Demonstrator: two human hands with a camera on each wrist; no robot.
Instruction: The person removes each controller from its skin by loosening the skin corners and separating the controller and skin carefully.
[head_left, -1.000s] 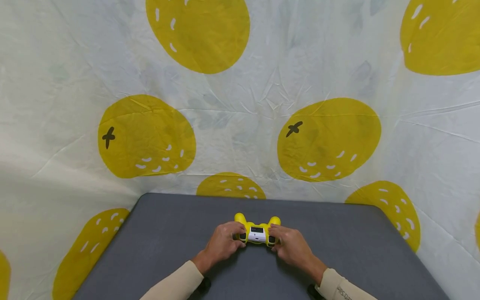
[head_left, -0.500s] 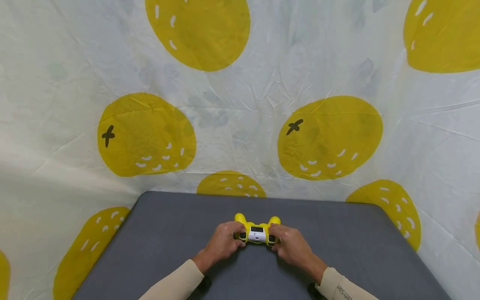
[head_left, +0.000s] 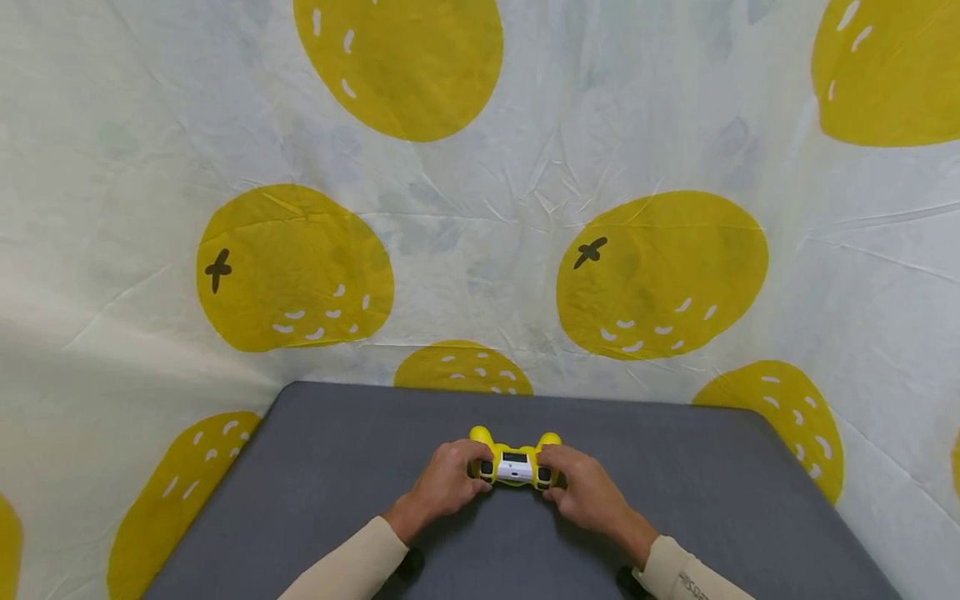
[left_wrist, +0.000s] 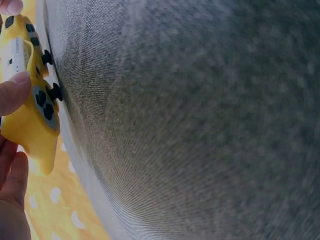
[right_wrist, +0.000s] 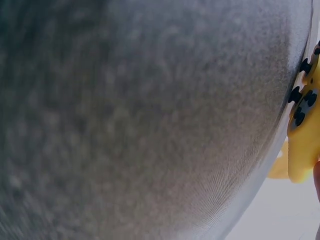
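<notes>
A yellow game controller with a white middle section is face down at the table's centre, its grips pointing away from me. My left hand pinches one end between thumb and fingers. At the other end, my right hand holds it the same way. In the left wrist view the controller's black thumbsticks and buttons face the table cloth; whether they touch it I cannot tell. The right wrist view catches only part of the controller and a sliver of a finger.
Dark grey cloth covers the table, whose far corners are rounded. Behind and beside it hangs a white curtain printed with large yellow fruit. Beige sleeves and dark bands at the wrists are at the bottom of the head view.
Both hands keep their hold on the controller, which stays nearly in place. The head view has shifted very slightly.
</notes>
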